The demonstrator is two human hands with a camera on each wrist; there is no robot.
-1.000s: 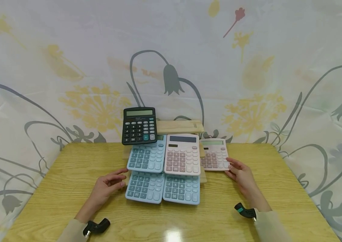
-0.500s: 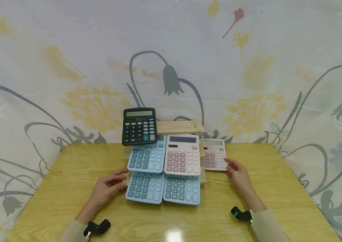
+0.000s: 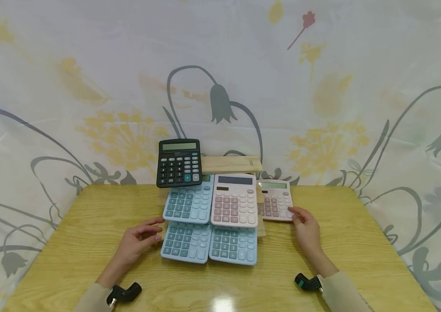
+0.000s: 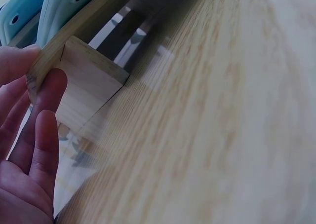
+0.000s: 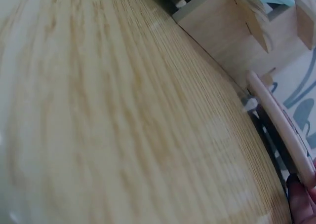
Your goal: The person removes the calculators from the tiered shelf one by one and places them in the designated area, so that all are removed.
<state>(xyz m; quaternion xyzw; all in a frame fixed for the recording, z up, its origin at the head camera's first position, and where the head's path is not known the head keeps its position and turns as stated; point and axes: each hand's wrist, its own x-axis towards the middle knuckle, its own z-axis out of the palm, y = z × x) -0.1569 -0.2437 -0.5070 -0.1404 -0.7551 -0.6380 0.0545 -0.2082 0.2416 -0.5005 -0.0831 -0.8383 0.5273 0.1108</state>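
Standing behind the bench (image 3: 361,242): a pale, flower-patterned backdrop (image 3: 244,52) in grey, yellow and red.
Bench top: yellowish wood grain ran across it, and a bright glare (image 3: 223,303) lay at its near side.
Wooden rack (image 3: 233,164): it stood at the middle of the bench, toward the back, carrying calculators in three tiers.
Sleeves: the light left sleeve (image 3: 92,299) and right sleeve (image 3: 344,294) reached in from the near side.
Top tier: the black calculator (image 3: 179,162) leaned at the left, pale wood showing to its right.
Middle tier: the upper blue calculator (image 3: 189,203) sat at the left, its display partly hidden by the black one, with the upper pink calculator (image 3: 234,201) just beside it.
Bottom tier: the lower left blue calculator (image 3: 185,243) and lower right blue calculator (image 3: 233,245) rested side by side.
Outer pink calculator (image 3: 275,201): it was right of the rack; whether it touched the bench could not be told.
Left hand (image 3: 136,240): its fingers and thumb pinched the rack's left edge.
Right hand (image 3: 307,229): it pinched the outer pink calculator near its front right corner.
Wrists: a left wrist camera (image 3: 127,293) and right wrist camera (image 3: 307,282), both black, were worn there.
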